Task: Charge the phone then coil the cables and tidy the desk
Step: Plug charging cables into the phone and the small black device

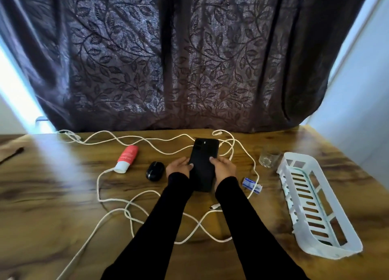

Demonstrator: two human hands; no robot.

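A black phone [203, 153] lies back up in the middle of the wooden desk [52, 195]. My left hand [179, 167] holds its left edge and my right hand [223, 167] holds its right edge, thumbs on the back. White cables [130, 210] sprawl in loose loops around the phone, from the far left corner to the near edge. One cable plug [215, 206] lies just behind my right forearm; another cable end [217, 133] rests beyond the phone's top. Black sleeves cover both arms.
A red and white tube [126, 158] and a black oval case [155, 170] lie left of the phone. A small blue and white box [251, 185], a glass [269, 158] and a white slotted basket [315, 204] are to the right. A dark curtain hangs behind.
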